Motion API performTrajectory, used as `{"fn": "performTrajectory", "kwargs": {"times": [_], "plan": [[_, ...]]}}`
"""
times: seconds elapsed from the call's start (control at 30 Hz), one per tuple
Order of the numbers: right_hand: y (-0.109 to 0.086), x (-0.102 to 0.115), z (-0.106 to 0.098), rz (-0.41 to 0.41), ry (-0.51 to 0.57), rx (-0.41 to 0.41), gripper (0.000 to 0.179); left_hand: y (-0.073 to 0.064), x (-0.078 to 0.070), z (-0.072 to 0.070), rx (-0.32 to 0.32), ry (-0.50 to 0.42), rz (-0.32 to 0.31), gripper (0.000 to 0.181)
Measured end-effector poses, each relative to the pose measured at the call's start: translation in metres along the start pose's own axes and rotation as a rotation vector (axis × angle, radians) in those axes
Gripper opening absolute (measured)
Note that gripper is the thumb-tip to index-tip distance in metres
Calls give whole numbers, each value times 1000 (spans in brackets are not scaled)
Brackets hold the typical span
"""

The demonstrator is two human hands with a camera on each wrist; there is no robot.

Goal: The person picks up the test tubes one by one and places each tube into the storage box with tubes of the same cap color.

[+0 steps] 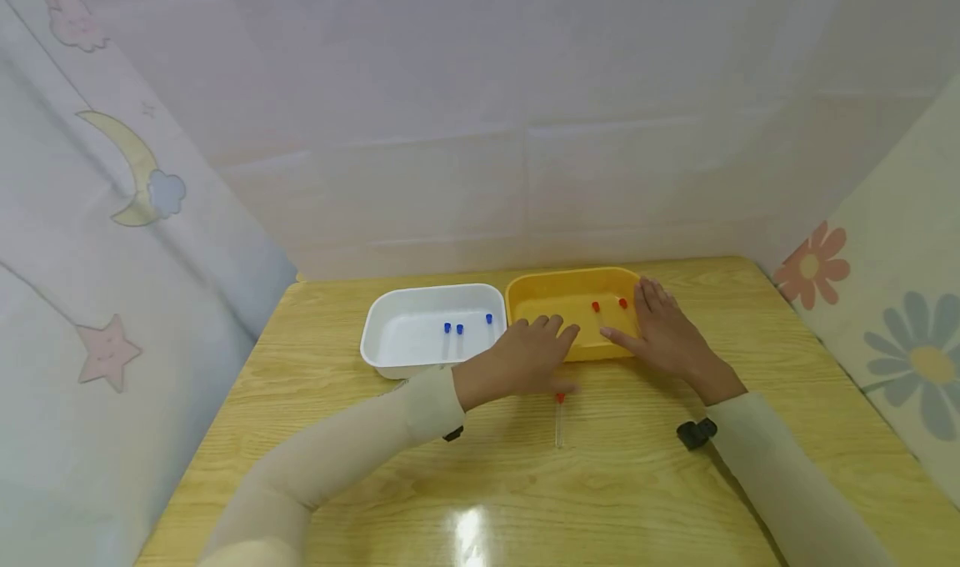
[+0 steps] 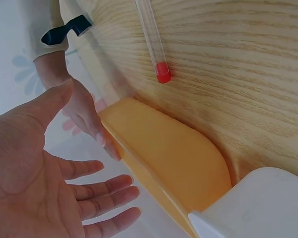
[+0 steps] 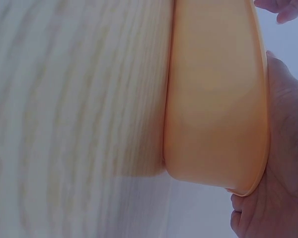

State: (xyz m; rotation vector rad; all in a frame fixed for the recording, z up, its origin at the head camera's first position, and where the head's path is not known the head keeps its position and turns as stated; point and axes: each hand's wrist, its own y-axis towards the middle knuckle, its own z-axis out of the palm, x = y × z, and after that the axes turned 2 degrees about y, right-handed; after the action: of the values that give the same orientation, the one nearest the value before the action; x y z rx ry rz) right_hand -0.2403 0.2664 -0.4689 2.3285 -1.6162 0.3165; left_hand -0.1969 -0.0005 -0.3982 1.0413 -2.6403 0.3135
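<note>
My left hand [image 1: 531, 358] hovers over the front rim of the yellow tray [image 1: 534, 293], its fingers spread and nothing in the palm, as the left wrist view also shows. Below its thumb, a clear test tube with a red cap [image 2: 162, 73] lies on the table. My right hand [image 1: 670, 338] rests at the tray's right front corner, fingers fairly straight along the right end and thumb along the front rim. Inside the tray, two red-capped tubes [image 1: 596, 307] show in the head view.
A white tray [image 1: 367, 352] stands against the yellow tray's left side, with blue-capped tubes [image 1: 460, 329] in it. Both trays sit toward the back of the wooden table [image 1: 420, 500]. Patterned cloth hangs behind and at both sides.
</note>
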Motion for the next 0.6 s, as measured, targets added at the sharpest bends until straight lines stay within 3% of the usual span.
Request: {"fn": "performTrajectory", "kwargs": {"times": [0.6], "plan": [[2,-2,1,-4,2,-2,108,-22,-12,-3,19,-19,41,93]]}}
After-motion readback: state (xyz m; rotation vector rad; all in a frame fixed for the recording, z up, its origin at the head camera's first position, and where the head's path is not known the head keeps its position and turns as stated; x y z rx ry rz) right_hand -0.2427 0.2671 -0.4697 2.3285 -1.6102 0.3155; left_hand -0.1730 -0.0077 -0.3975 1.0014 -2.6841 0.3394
